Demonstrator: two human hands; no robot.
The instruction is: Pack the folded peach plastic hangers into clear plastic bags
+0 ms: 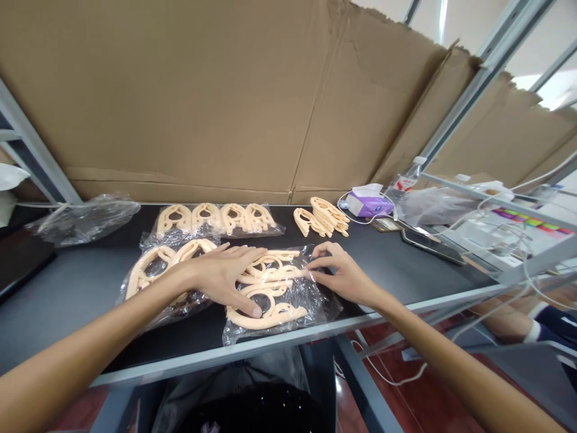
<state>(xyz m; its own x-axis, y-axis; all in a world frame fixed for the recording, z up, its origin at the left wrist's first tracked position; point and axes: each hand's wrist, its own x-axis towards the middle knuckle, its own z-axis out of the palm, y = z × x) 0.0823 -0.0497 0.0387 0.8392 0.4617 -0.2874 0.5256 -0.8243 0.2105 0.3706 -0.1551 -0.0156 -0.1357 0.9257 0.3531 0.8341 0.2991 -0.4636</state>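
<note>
A clear plastic bag (322,304) with beige folding hangers (270,320) inside lies near the table's front edge. Across the upper left of this bag rests my left hand (225,273), palm down, fingers stretched out and thumb spread. At its right side, my right hand (338,270) has curled fingers, with thumb and forefinger pinching the plastic by the hanger ends. Partly under my left forearm is another bag of beige hangers (151,264). Behind it lies a further bag holding a row of hangers (234,218). Loose folded hangers (329,216) are piled at the back right.
A crumpled clear bag (94,216) lies at the back left. To the right are a purple tissue pack (369,203), a bottle (406,177), a tablet-like dark device (433,245) and white cables. Cardboard (202,90) walls the back. Someone's leg (505,319) shows at far right.
</note>
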